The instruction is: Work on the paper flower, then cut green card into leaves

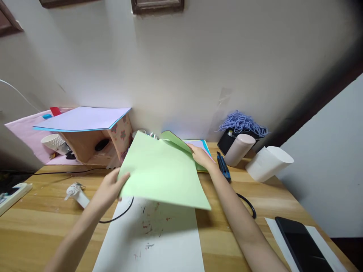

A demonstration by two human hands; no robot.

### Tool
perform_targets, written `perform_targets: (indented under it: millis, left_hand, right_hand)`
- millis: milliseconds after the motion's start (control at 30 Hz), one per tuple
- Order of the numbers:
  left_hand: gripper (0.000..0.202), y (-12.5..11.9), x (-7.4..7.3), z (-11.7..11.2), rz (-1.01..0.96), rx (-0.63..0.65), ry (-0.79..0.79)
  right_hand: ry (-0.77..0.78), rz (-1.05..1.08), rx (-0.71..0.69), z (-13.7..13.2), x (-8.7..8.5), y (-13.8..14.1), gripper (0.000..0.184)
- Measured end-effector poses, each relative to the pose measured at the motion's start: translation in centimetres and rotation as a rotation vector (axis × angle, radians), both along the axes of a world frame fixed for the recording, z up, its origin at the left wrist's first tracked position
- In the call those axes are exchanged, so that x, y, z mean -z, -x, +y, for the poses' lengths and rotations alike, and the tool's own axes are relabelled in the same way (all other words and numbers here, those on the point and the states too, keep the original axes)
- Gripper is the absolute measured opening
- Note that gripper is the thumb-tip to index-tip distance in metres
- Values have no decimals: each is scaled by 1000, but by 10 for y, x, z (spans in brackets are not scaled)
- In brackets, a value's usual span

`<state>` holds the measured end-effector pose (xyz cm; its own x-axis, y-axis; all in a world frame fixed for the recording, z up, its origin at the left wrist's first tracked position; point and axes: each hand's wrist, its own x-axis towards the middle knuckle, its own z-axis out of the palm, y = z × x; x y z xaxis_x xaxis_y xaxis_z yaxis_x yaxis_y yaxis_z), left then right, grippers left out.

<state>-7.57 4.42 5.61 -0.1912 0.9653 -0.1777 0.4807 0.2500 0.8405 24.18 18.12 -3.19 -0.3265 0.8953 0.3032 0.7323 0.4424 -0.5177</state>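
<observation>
Here left hand point(109, 187) and right hand point(202, 155) pinch the green sheet point(161, 173) — above white paper point(159, 241).

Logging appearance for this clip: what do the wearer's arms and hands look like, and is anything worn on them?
The left hand and right hand are both bare: no gloves, rings or bracelets show. The left forearm and right forearm are bare too, with no sleeve, watch or band in view up to the picture's lower edge.
</observation>
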Motion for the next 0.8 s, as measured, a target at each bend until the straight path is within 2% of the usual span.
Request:
perform_targets:
  millis: [100,167,233,333,433,533,633,700,800]
  left_hand:
    - [45,10,42,-61,-66,-63,176]
    - [49,5,73,-89,-95,-108,262]
    - [50,-5,97,-106,-122,-68,341]
    - [48,-17,113,-117,-128,36,369]
    - [42,-18,111,-118,34,147,327]
    - [39,-12,95,-115,456,210,251]
    - [38,-7,76,-101,837,195,190]
    - [37,-8,68,-82,904,221,24]
    - [32,-16,68,-45,711,313,-137]
  right_hand:
    - [-1,-68,-19,1,7,5,63]
    - [-1,-94,-32,1,12,10,61]
    - [-4,-132,-45,-1,16,16,58]
    - [-13,-205,-67,-8,23,26,52]
    - [-36,-263,-88,-19,31,36,44]
    - [-72,-292,-96,-26,39,42,37]
    - [-103,-300,-118,-29,43,45,45]
    - [-120,-301,-142,-28,43,45,51]
    - [-134,-297,-174,-25,44,44,48]
